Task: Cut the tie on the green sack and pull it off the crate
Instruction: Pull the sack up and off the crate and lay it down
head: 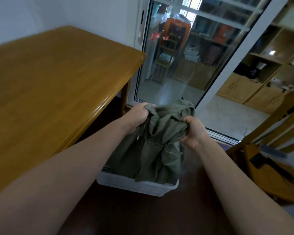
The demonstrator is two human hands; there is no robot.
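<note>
A crumpled olive-green sack [159,143] hangs bunched over a pale grey plastic crate [137,185] that stands on the dark floor. My left hand [139,116] grips the sack's upper left edge. My right hand [193,131] grips a bunch of the cloth at its right side. The sack covers the crate's top and far part; only the near rim, the front wall and a slotted corner of the crate show. A thin cord end dangles below my left hand. No cutting tool is in view.
A wooden table [54,85] fills the left side, its edge close to my left forearm. A glass sliding door [185,53] stands behind the crate. A wooden chair [268,160] with dark items on its seat is at the right.
</note>
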